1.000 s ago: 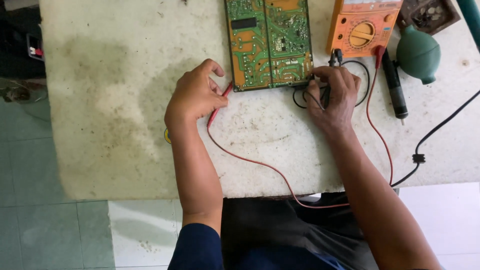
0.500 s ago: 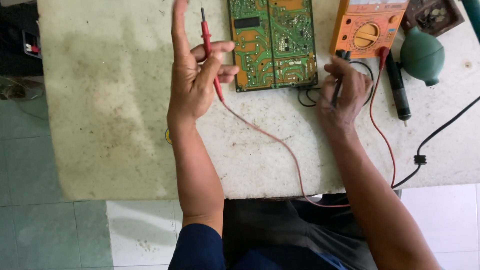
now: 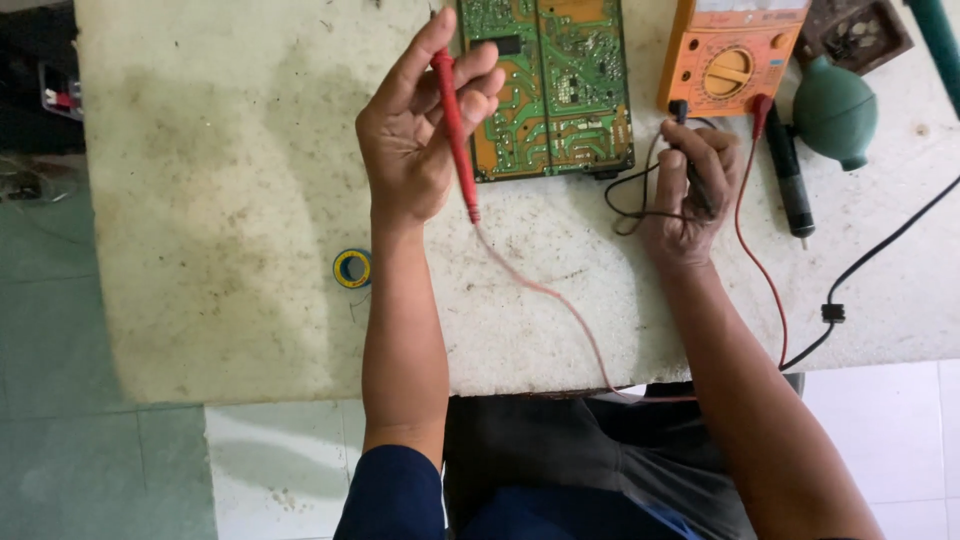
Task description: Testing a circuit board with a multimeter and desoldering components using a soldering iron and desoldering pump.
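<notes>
Head view, the only one I've got. My left hand [image 3: 425, 130] is lifted off the table [image 3: 220, 220], fingers curled round the red probe [image 3: 455, 135], index finger sticking out straight; the probe is upright, tip up, clear of the circuit board [image 3: 545, 85]. My right hand [image 3: 690, 190] rests on the table just beside the board's right corner, fingers closed on the black probe [image 3: 697, 185]; tip hidden.

Progress, my guess: both leads are plugged into the orange multimeter [image 3: 730, 50], but neither probe touches the board, so no reading yet. The board lies flat, solder side up, green with orange patches, at the table's far edge.
</notes>
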